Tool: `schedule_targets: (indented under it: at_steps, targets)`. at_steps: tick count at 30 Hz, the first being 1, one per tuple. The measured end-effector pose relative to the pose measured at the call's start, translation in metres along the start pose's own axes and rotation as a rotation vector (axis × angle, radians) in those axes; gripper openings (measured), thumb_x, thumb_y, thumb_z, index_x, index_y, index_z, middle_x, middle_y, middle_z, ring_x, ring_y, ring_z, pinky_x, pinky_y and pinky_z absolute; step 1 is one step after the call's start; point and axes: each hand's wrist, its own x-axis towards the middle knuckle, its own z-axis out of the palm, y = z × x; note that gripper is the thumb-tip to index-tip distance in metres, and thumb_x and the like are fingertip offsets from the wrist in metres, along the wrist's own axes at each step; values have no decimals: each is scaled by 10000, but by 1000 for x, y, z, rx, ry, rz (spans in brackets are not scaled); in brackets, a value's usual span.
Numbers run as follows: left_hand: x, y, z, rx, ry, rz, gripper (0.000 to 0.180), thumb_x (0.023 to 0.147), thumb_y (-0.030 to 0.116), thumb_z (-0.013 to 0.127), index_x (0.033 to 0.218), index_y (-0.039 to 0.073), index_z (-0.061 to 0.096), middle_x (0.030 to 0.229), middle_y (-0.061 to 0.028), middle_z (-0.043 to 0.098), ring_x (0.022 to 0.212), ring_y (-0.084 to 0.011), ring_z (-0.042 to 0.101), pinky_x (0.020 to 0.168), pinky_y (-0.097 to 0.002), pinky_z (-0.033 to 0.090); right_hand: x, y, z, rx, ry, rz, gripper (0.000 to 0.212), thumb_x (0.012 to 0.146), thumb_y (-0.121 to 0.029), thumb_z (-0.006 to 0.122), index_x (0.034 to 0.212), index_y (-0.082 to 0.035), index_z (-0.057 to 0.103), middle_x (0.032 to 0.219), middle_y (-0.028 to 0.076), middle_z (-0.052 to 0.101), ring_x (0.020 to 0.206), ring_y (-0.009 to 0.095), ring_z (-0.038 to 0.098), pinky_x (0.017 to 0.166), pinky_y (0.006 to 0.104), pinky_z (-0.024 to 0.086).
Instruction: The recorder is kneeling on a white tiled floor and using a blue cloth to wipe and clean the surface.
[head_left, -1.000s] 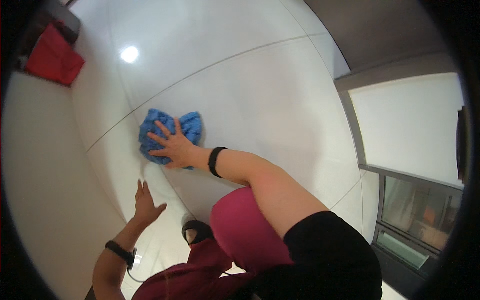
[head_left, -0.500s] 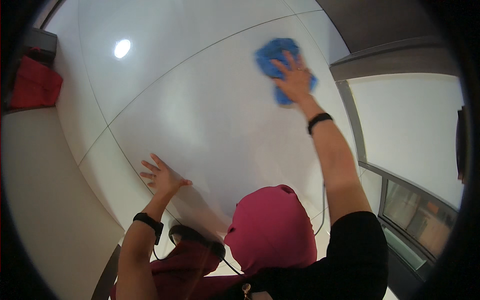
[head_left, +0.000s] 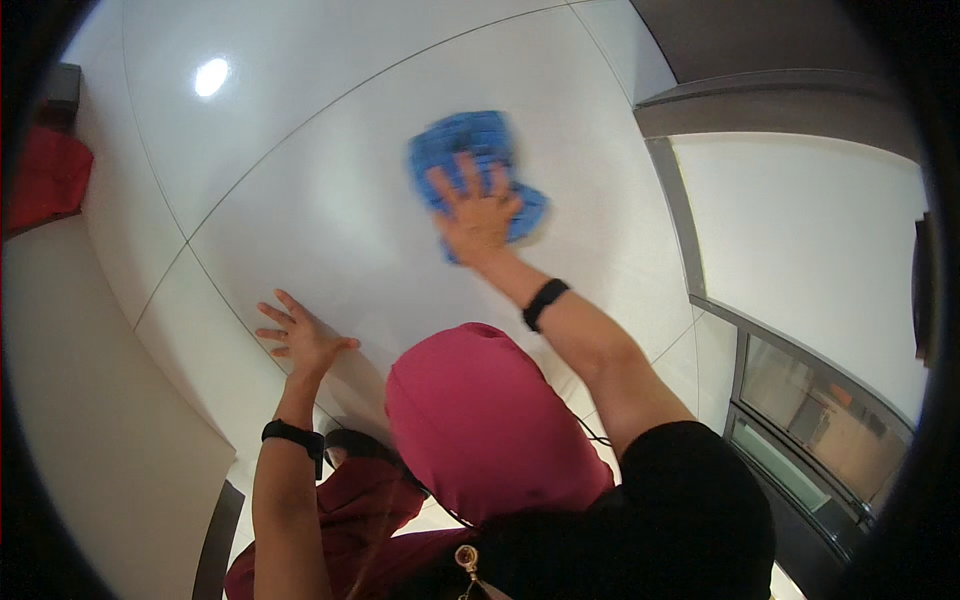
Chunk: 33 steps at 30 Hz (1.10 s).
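Observation:
Flat on a blue cloth (head_left: 468, 132), my right hand (head_left: 478, 215) presses it against the large white floor tiles (head_left: 330, 215). Its fingers are spread over the cloth and not curled round it; part of the cloth is hidden under the palm. My left hand (head_left: 305, 340) rests on the floor at the lower left, fingers and thumb wide apart, holding nothing. A dark band circles each wrist. Between my arms, my bent knee in maroon cloth (head_left: 470, 420) rises close in front of me.
A pale panel (head_left: 110, 370) borders the floor on the left, with a red cloth item (head_left: 50, 175) beyond it. On the right stand a dark frame (head_left: 770, 115), a white panel (head_left: 790, 220) and a glass-fronted unit (head_left: 815, 405). My shoe (head_left: 350, 445) is near my left hand.
My right hand has swept the blue cloth to the left and nearer to me across the tiles. The left hand stays spread on the floor. The whole view has shifted slightly.

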Motion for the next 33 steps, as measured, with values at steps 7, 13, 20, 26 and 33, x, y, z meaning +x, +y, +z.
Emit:
schedule_targets:
  at_steps: [7,13,20,26,33]
  targets:
    - [4,3,9,-47,14,72,1487,366,321,896,1362,128,-191,1390,-254,-241,1224,-580,-144,908,-718,118,-22,19,-20,182,-226,-431,524,728,-234,618,1217,-342,465,1398,10,291,1251,345,216,877,561,256]
    - [-3,6,-2,10,70,29,1487,359,304,899,1365,131,-183,1391,-266,-221,1212,-606,-112,871,-739,153,-134,173,-46,-19,-66,-85,591,546,-231,692,1113,-339,570,1374,-1,335,1251,349,251,938,511,256]
    - [-1,3,5,-7,67,107,1486,357,287,902,1365,118,-177,1382,-290,-214,1200,-621,-103,859,-735,188,-174,282,-46,-103,240,792,627,757,-376,583,1329,-328,330,1437,106,196,1232,452,218,941,582,244]
    - [0,1,1,8,58,61,1472,376,280,901,1366,119,-176,1389,-277,-213,1211,-606,-106,871,-721,201,-64,210,-33,-172,178,478,554,753,-436,555,1277,-316,420,1372,78,326,1164,412,310,919,548,262]
    - [-1,1,4,15,57,89,1463,392,320,892,1365,128,-182,1393,-270,-215,1218,-597,-107,883,-717,183,9,104,-27,38,69,38,490,744,-401,562,1221,-337,468,1355,55,339,1173,399,272,880,571,266]
